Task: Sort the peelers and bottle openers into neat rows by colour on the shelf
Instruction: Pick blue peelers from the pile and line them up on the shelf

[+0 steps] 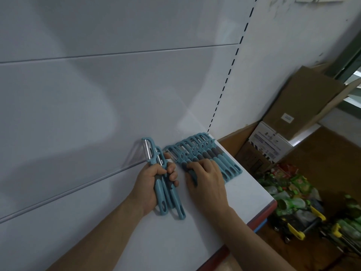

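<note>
Head view: left hand grips a peeler bunch; right hand, palm down, pinches the end peeler.

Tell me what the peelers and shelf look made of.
The peelers have teal handles like matte plastic, grey grip inserts possibly rubber. Their blades look like bare polished metal, given the bright glint. The shelf is smooth white with a soft sheen, probably painted metal.
</note>
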